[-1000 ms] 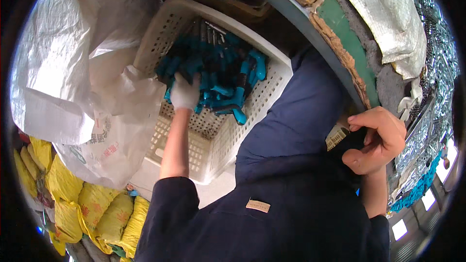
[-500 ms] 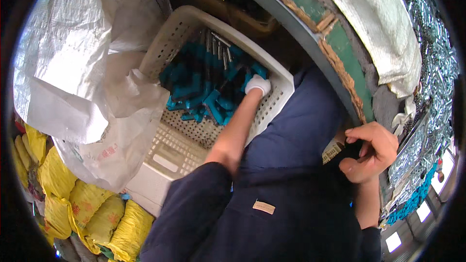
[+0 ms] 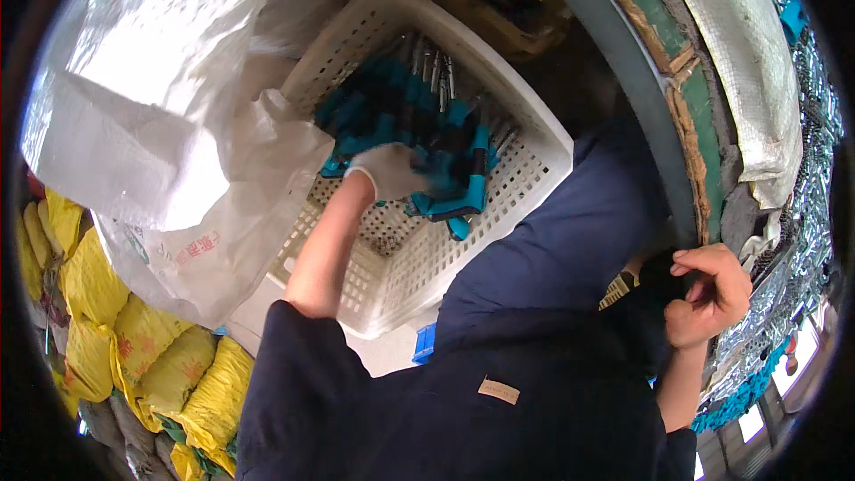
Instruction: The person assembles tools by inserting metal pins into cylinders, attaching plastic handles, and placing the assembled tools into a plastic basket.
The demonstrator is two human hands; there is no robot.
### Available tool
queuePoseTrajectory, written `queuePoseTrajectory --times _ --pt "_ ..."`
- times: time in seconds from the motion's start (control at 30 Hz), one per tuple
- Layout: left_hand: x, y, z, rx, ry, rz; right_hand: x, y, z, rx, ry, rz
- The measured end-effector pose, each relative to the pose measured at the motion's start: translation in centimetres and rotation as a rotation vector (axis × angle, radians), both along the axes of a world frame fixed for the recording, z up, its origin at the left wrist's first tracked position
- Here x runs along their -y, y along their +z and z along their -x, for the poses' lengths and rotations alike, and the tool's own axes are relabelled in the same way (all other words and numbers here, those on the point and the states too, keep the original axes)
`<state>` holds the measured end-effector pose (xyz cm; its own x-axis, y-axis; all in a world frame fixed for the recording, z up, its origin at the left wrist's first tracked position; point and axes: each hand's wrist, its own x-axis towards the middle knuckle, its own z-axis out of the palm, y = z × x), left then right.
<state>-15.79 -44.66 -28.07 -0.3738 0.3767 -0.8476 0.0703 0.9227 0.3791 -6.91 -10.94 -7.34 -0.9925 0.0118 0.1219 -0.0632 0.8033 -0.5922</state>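
Note:
My left hand (image 3: 392, 171), in a white glove, reaches into a white perforated plastic crate (image 3: 527, 105). It is against a heap of teal-and-black handled tools (image 3: 472, 180), some with silver metal shafts (image 3: 434, 71). Blur and the heap hide its fingertips, so any grip is unclear. One teal-and-black handle stands along the heap's right side. My bare right hand (image 3: 712, 296) hangs beside the worktable edge with fingers loosely curled and the thumb apart. Nothing shows between its fingers.
White woven sacks (image 3: 151, 116) crowd the crate's left side. Yellow sacks (image 3: 134, 338) are stacked at the lower left. A green worktable edge (image 3: 663, 44) with broken wood curves along the right, bearing a pile of silver metal parts (image 3: 806, 134). Behind the crate stands a brownish bin (image 3: 534, 40).
My left hand has moved left across the crate, from its right side to the heap's front. Some tools have shifted, baring more of the crate's front floor. My right hand keeps its curled pose.

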Motion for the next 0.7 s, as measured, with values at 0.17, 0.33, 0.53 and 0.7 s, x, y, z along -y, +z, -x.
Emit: queuePoseTrajectory --times 0.17,0.33,0.53,0.7 --pt "5.0 -5.9 -5.9 -0.634 0.243 0.143 0.0 -0.6 0.2 -0.013 0.030 0.086" --pt "9.1 -10.2 -13.3 -0.996 1.079 -0.119 -0.1 -0.3 -0.3 0.003 0.013 0.116" --pt "14.8 -21.3 -18.0 -0.528 0.482 0.409 -0.3 -0.5 -0.9 0.007 -0.077 0.076" --pt "19.7 -34.7 -23.0 -0.955 0.148 0.816 -0.3 -0.4 -0.3 0.043 -0.084 0.118"
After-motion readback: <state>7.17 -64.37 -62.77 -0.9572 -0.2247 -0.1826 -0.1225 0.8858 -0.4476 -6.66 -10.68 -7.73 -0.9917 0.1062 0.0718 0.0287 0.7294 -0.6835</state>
